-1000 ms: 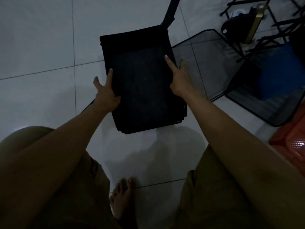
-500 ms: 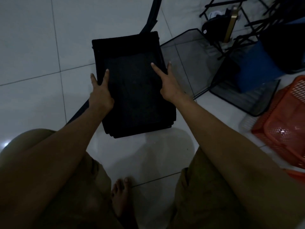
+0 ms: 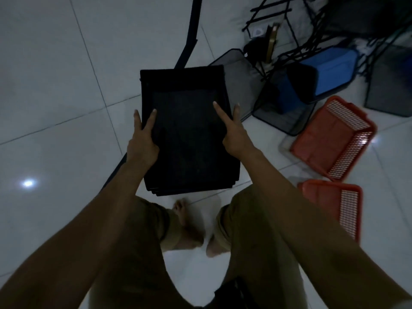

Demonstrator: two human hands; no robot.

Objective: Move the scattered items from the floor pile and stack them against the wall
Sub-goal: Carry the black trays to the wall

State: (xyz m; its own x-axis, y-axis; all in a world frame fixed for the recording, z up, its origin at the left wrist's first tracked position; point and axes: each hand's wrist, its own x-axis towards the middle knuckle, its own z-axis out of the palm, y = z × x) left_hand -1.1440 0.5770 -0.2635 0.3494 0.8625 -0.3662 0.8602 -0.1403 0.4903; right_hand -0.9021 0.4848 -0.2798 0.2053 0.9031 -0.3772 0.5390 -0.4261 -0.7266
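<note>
A stack of black trays [image 3: 189,134] sits in the middle of the view, held between both hands above the white tiled floor [image 3: 55,97]. The left hand [image 3: 142,143] grips the stack's left edge, its first two fingers lying straight along the top and the rest wrapped under. The right hand [image 3: 231,134] clamps the right edge the same way, forefinger stretched across the top tray. The stepped near edges suggest several trays nested together, though the dim light makes the count hard to tell.

To the right of the stack, black mesh trays [image 3: 240,83] lie on the floor beside a blue box [image 3: 327,72] tangled among black wire racks [image 3: 278,16]. Nearer, on the right, are two orange plastic baskets [image 3: 332,139], one behind the other. A bare foot [image 3: 187,221] shows below the stack.
</note>
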